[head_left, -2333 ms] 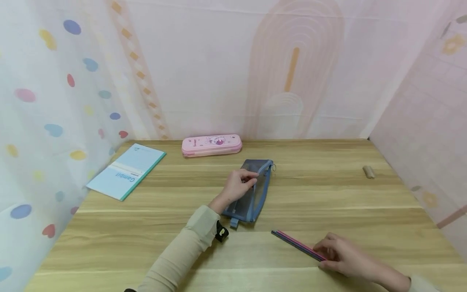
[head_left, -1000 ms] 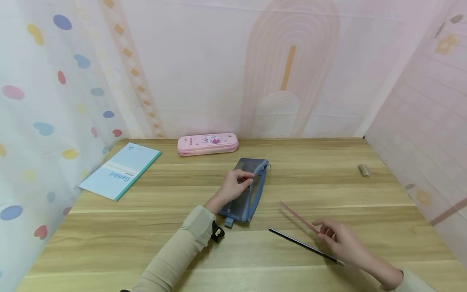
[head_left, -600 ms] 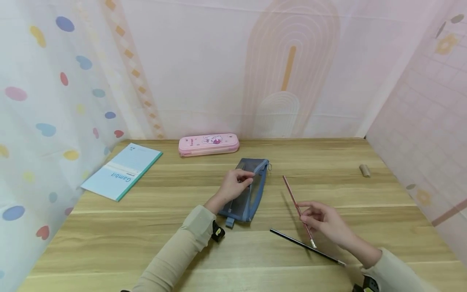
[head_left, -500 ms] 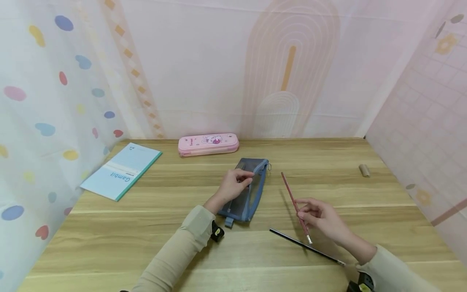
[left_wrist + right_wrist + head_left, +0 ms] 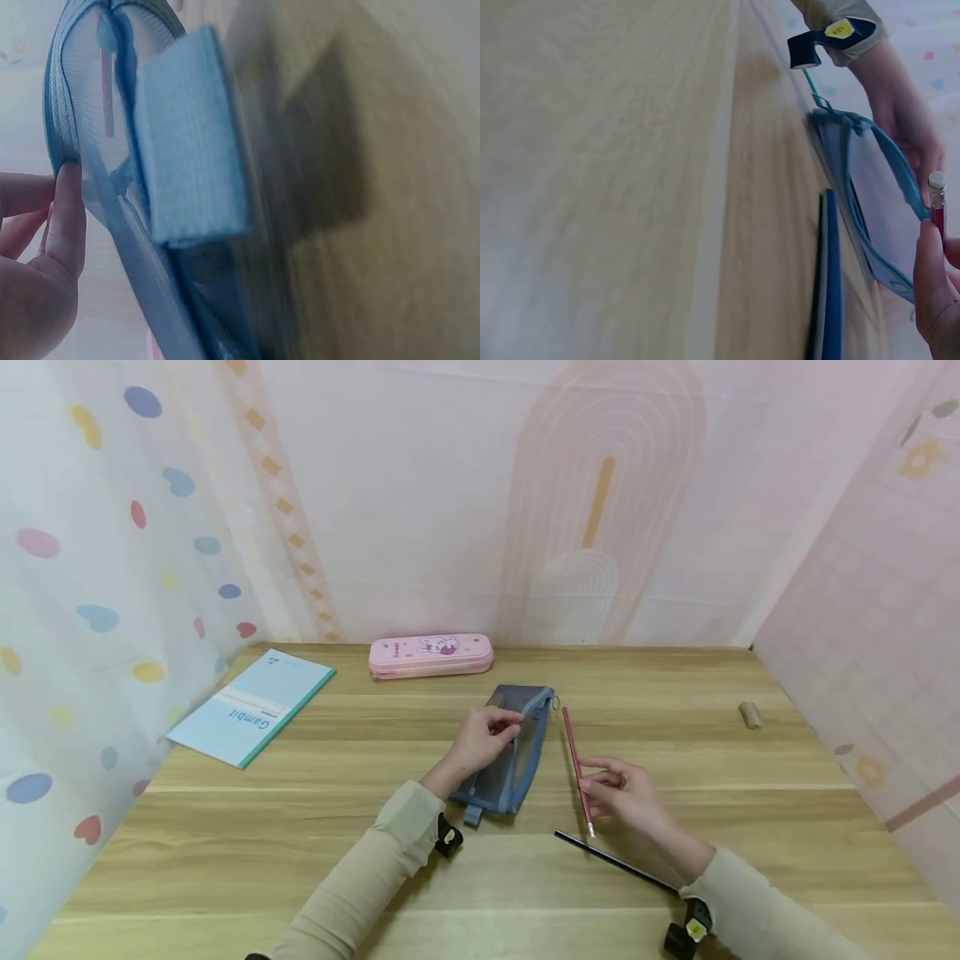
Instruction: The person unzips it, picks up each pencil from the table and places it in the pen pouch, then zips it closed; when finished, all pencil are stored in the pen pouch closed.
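My left hand (image 5: 480, 745) pinches the upper zip edge of a blue-grey mesh pencil pouch (image 5: 491, 789), whose mouth gapes toward the right. In the left wrist view, thumb and finger grip the pouch's (image 5: 157, 277) rim. Just right of the pouch, my right hand (image 5: 618, 792) pinches a red pencil (image 5: 572, 743) above the table, its eraser end toward me. The right wrist view shows that pencil's white eraser (image 5: 936, 180) close to the pouch opening. A dark pencil (image 5: 615, 862) lies on the table below, its near end hidden by the right wrist.
A pink pencil case (image 5: 431, 657) with a bunny print lies at the back. To the left is a light blue notebook (image 5: 251, 706). A small tan object (image 5: 750, 715) sits at the far right. Patterned cloth surrounds the wooden table (image 5: 750, 827) on several sides.
My right hand has picked up the red pencil from beside the dark one, turned it steeper and carried it left toward the pouch. The left hand keeps its hold on the pouch.
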`<state>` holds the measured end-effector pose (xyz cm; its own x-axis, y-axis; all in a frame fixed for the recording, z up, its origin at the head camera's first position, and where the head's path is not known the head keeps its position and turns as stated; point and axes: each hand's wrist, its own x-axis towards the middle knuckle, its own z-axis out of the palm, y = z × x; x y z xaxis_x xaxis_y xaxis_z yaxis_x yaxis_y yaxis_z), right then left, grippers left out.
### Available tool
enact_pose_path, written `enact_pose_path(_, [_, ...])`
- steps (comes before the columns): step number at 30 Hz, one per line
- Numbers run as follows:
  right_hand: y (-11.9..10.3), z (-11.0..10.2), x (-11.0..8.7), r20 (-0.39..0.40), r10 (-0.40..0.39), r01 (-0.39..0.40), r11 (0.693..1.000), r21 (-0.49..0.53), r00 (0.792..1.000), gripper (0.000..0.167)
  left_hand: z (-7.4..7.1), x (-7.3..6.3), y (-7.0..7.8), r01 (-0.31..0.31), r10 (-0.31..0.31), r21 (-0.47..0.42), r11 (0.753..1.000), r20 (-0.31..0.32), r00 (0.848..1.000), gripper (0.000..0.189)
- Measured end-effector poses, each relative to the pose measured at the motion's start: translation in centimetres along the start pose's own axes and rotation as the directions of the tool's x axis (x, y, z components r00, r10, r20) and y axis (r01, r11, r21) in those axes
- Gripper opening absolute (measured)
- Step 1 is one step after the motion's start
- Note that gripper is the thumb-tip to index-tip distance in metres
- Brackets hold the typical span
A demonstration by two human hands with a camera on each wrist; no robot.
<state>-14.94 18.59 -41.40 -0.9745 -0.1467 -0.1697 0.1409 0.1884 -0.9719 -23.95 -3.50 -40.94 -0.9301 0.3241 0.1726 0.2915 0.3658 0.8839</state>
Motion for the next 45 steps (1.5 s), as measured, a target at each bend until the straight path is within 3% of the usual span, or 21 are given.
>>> enact_pose_path(13, [-0.1,3.2,2.7,-0.057,0.024,-0.018,0.994,0.106,0.998,0.036,0.3,0.2,0.7,0.02,-0.02,0.017,1.0,-0.007,1.0,0.021])
enact_pose_path(18, [-0.3,3.9,2.4,-0.083,0.006,0.004,0.993,0.114,0.997,0.035,0.4,0.1,0.8,0.02,-0.02,0.0,1.0,-0.027,0.999,0.021])
enact_pose_path(26, [0.0,4.5,1.5,-0.136,-0.055,0.06,0.998,0.03,0.989,0.033,0.5,-0.1,0.8,0.009,-0.008,0.025,1.0,-0.036,0.999,0.021])
enact_pose_path(39, [-1.7,4.7,4.6,-0.098,-0.025,0.024,1.0,-0.01,0.995,0.032,0.5,-0.1,0.9,-0.005,0.005,0.022,1.0,0.0,1.0,0.02])
enact_pose_path(45, [-1.8,5.1,5.6,-0.017,-0.085,0.084,0.994,-0.073,0.996,0.03,0.4,-0.2,1.0,-0.014,0.014,0.047,0.999,0.003,1.0,0.019])
